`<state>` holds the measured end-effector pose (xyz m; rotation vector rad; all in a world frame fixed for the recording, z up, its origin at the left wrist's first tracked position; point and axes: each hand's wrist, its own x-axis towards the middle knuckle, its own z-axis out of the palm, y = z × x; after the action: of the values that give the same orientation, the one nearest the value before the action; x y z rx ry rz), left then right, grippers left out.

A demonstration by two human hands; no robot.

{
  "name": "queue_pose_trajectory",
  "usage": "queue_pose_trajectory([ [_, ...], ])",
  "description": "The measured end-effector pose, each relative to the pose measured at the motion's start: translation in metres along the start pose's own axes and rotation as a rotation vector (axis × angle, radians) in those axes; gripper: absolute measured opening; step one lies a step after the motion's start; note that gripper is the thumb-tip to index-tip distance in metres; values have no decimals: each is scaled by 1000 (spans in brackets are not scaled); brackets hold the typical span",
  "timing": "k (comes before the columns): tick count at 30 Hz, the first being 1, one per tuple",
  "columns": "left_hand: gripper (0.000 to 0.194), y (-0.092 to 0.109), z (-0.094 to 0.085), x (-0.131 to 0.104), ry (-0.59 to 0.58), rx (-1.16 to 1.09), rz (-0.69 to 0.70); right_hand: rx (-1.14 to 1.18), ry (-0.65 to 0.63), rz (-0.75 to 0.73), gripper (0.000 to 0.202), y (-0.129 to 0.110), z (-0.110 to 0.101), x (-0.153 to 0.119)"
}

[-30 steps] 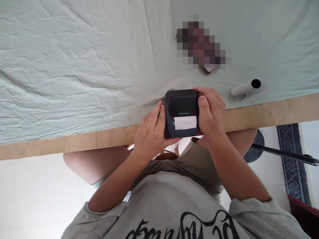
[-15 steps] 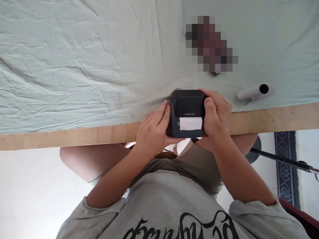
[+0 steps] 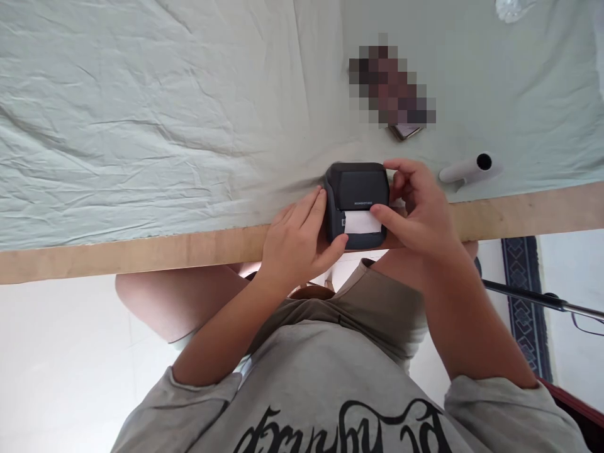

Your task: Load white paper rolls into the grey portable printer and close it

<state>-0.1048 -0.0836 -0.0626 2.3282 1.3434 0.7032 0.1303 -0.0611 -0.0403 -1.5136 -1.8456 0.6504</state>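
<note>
At the table's front edge sits a small black label printer (image 3: 359,181), with a short white paper strip (image 3: 361,222) showing on its front. My left hand (image 3: 293,238) steadies the printer's left side, fingers together along the wall and thumb at the front corner. My right hand (image 3: 422,211) is on the other side. Its index fingertip touches the far right corner, and its thumb lies at the right end of the paper, just below the lid. The other right fingers are curled and partly hidden.
A pale green cloth (image 3: 189,126) covers the table behind a bare wooden edge (image 3: 117,258). A whitish tube-like object with a dark round opening (image 3: 465,171) lies to the right. Farther back are a phone-like item (image 3: 406,131), mostly pixelated, and clear crumpled plastic (image 3: 512,9).
My right hand has loosened from around the printer's right side; its thumb has moved onto the paper's end and its index finger has stretched to the far corner. My left thumb has shifted up the front.
</note>
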Motion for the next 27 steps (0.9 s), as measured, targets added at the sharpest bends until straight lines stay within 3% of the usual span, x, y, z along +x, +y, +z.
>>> queue_pose_trajectory([
  [3, 70, 0, 0, 0, 11, 10, 11, -72, -60, -28, 41, -16, -12, 10],
  [6, 69, 0, 1, 0, 13, 12, 20, -138, 53, 9, 23, -36, -17, 20],
  [9, 68, 0, 1, 0, 14, 9, 10, -108, 194, 35, 22, -48, -10, 26],
  [12, 67, 1, 1, 0, 19, 3, -1, -123, 200, 8, 13, -47, 1, 29],
  [15, 68, 1, 1, -1, 13, 2, -6, -273, 63, 12, 5, -40, 3, 37],
  [20, 68, 0, 2, -1, 10, -3, -4, -344, -287, -5, 16, -32, -11, 63],
  [24, 67, 1, 2, -1, 21, 12, 1, -462, -390, -93, 12, -38, -15, 73],
  [27, 68, 1, 3, -1, 28, 18, 3, -691, -503, 19, 13, -54, -8, 73],
])
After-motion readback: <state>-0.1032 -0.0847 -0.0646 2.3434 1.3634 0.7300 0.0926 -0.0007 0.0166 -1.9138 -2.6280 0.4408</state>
